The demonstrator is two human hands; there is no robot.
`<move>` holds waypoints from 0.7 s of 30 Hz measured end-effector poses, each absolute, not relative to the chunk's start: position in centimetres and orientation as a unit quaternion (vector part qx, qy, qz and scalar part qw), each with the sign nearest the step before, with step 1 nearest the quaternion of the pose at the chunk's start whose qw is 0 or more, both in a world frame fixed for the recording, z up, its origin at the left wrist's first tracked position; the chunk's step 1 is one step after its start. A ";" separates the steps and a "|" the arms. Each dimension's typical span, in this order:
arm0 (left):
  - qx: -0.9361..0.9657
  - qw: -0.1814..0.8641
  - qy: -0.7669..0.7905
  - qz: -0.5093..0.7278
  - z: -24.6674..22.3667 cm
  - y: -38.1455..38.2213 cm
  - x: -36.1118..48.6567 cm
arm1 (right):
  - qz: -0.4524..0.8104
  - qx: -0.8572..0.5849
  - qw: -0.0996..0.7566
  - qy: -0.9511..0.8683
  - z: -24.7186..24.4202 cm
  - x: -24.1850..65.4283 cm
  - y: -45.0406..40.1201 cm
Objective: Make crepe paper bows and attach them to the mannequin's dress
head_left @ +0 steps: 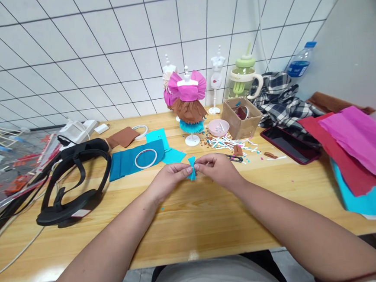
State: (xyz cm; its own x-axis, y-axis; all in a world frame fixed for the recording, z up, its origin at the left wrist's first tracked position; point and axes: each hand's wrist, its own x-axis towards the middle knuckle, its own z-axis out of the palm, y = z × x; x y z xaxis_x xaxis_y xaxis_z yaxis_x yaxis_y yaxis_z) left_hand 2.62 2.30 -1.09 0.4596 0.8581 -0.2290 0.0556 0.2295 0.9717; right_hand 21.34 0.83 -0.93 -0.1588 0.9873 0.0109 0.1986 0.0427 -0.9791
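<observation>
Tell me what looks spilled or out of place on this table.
White sticks and colored scraps lie strewn on the table near the pink bowl; they look spilled, being loose and pointing every way.

Before the foremost white, paper-dressed mannequin point(189, 104) is a small pinched turquoise paper piece point(193, 169); left lies a curved black headset point(90, 150), right a flat rectangular dark-red-edged phone point(290, 145).

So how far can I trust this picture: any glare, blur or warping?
In the head view, the lens seems to splay the tiled wall's lines and tilt the bottle outward; the clutter at the left edge looks smeared; pale glare marks the table along its front edge; the gathered blue paper reads clearly, its fine folds soft.
</observation>
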 end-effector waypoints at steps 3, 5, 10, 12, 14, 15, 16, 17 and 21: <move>0.513 0.698 0.408 0.288 -1.0 2.3 2.6 | 0.578 -0.472 0.372 -0.552 -1.0 21.5 0.9; 0.479 0.727 0.403 0.281 -0.9 2.3 2.5 | 0.617 -0.448 0.364 -0.535 -1.0 21.5 0.8; 0.384 0.790 0.388 0.279 -0.7 2.3 2.5 | 0.637 -0.435 0.411 -0.486 -1.1 21.0 0.7; 0.355 0.807 0.376 0.286 -0.6 2.4 2.5 | 0.636 -0.435 0.420 -0.479 -1.2 20.8 0.7; 0.336 0.820 0.357 0.297 -0.6 2.5 2.4 | 0.637 -0.430 0.424 -0.480 -1.2 20.8 0.8; 0.330 0.823 0.349 0.304 -0.6 2.6 2.4 | 0.632 -0.430 0.429 -0.482 -1.2 20.8 0.9; 0.328 0.822 0.347 0.312 -0.6 2.7 2.3 | 0.621 -0.433 0.437 -0.486 -1.3 20.9 1.0; 0.331 0.813 0.352 0.324 -0.7 2.8 2.3 | 0.603 -0.440 0.444 -0.496 -1.3 21.0 1.0; 0.434 0.679 0.430 0.408 -0.7 3.0 2.3 | 0.455 -0.497 0.470 -0.570 -1.4 21.4 1.1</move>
State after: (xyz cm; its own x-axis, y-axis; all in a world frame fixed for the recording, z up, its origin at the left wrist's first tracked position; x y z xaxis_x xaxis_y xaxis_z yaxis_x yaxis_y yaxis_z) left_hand 2.28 2.97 -0.68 0.2971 0.9269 -0.2295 -0.1807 0.2906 0.9396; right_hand 21.39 1.12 -1.38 -0.0648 0.9944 0.0835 0.1385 0.0919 -0.9861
